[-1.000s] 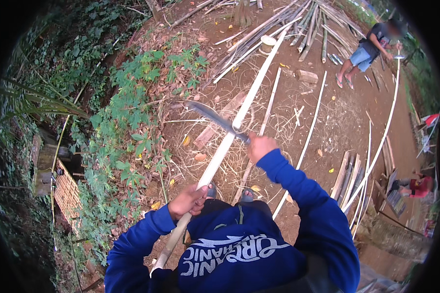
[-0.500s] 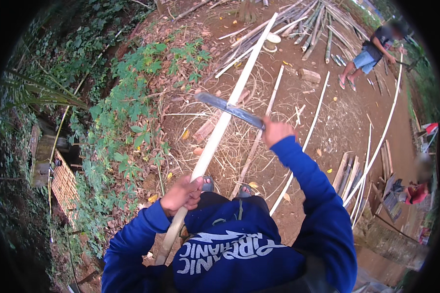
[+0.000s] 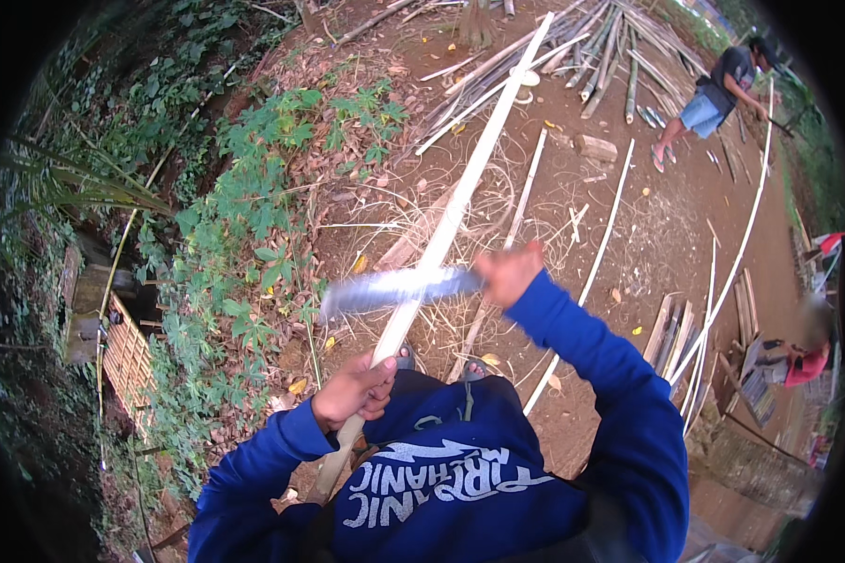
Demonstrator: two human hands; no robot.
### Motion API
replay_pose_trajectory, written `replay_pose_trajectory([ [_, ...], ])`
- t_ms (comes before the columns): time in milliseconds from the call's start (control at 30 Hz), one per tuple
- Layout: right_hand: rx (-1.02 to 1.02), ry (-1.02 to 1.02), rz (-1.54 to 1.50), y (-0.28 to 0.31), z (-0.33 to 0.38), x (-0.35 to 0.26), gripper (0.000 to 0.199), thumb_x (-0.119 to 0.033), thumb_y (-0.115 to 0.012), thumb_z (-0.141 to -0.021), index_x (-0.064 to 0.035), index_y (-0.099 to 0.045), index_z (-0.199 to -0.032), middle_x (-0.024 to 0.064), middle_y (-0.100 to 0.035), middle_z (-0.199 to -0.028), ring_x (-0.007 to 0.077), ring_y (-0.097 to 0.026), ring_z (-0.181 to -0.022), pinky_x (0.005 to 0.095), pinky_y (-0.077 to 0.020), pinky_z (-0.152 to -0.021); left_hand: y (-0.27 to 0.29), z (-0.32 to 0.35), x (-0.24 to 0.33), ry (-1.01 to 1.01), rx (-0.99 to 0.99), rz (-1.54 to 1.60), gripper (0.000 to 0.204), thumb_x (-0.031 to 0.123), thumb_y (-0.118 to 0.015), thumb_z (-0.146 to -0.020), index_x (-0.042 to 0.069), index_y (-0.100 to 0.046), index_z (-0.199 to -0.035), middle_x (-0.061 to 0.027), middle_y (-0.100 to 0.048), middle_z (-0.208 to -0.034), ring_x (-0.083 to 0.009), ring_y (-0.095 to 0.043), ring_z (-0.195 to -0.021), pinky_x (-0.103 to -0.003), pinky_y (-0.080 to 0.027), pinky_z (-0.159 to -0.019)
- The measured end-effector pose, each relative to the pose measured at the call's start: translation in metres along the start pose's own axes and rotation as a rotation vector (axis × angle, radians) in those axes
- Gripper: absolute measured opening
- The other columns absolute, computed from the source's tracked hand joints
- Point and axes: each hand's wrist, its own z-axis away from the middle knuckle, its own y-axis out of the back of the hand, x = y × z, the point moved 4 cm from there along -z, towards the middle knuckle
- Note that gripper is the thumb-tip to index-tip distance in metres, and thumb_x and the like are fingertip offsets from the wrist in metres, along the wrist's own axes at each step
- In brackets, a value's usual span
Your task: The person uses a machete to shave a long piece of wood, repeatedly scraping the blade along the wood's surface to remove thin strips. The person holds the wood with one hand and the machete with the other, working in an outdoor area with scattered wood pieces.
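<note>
A long pale bamboo strip (image 3: 449, 218) slants away from my lap toward the far pole pile. My left hand (image 3: 355, 394) is wrapped round its near part, and the lower end passes beside my left thigh. My right hand (image 3: 510, 273) grips a machete (image 3: 364, 292) by its handle, which the fingers hide. The blade is smeared by motion and lies crosswise over the strip, a little beyond my left hand. Whether its edge bites into the strip I cannot tell. Thin curled shavings (image 3: 474, 211) cover the soil around the strip.
Other long strips (image 3: 603, 235) lie to the right. A heap of bamboo poles (image 3: 610, 56) is at the far side, a wood block (image 3: 595, 147) nearer. One person (image 3: 714, 98) stands far right with a long pole; another (image 3: 803, 366) is at the right edge. Green plants (image 3: 244, 225) grow on the left.
My right hand and the machete have come nearer along the strip toward my left hand. The strip's far end has shifted slightly right; my left hand keeps its grip.
</note>
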Motion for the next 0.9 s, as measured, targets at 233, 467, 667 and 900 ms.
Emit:
replay_pose_trajectory([
  [233, 0.037, -0.063, -0.051, 0.024, 0.005, -0.017, 0.006, -0.023, -0.059, -0.083, -0.0204, -0.055, -0.081, 0.0051, -0.06, -0.058, 0.023, -0.062, -0.048, 0.0454, -0.0458, -0.045, 0.012, -0.015, 0.004, -0.002, -0.013, -0.121, 0.02, 0.03, -0.045, -0.102, 0.01, -0.046, -0.102, 0.0045, -0.032, -0.061, -0.0055, -0.029, -0.045, -0.021, -0.027, -0.04],
  [467, 0.036, -0.519, -0.211, 0.0, 0.0, 0.074, 0.017, -0.014, -0.054, -0.084, -0.0141, -0.06, -0.099, 0.0115, -0.062, -0.06, 0.0303, -0.065, -0.054, 0.0497, -0.0526, -0.053, 0.025, -0.003, -0.026, -0.043, 0.066, -0.232, 0.028, 0.035, -0.045, -0.102, 0.01, -0.045, -0.088, 0.0046, -0.037, -0.061, -0.0048, -0.033, -0.046, -0.022, -0.029, -0.041],
  [667, -0.003, -0.217, -0.245, 0.026, 0.012, -0.003, 0.019, -0.016, -0.061, -0.077, -0.0138, -0.059, -0.096, 0.0112, -0.063, -0.063, 0.0314, -0.065, -0.055, 0.0477, -0.0526, -0.053, 0.022, -0.004, -0.032, -0.127, 0.165, -0.369, 0.029, 0.033, -0.046, -0.102, 0.007, -0.046, -0.088, 0.0027, -0.042, -0.063, -0.0058, -0.038, -0.049, -0.023, -0.033, -0.044],
  [900, 0.103, -0.323, -0.15, 0.023, 0.016, 0.015, 0.015, -0.019, -0.062, -0.078, -0.0167, -0.058, -0.092, 0.0087, -0.059, -0.06, 0.0272, -0.063, -0.052, 0.0436, -0.0497, -0.046, 0.032, -0.005, -0.019, -0.215, 0.221, -0.451, 0.029, 0.029, -0.045, -0.103, 0.003, -0.05, -0.092, 0.0021, -0.043, -0.061, -0.0065, -0.039, -0.049, -0.025, -0.035, -0.045],
])
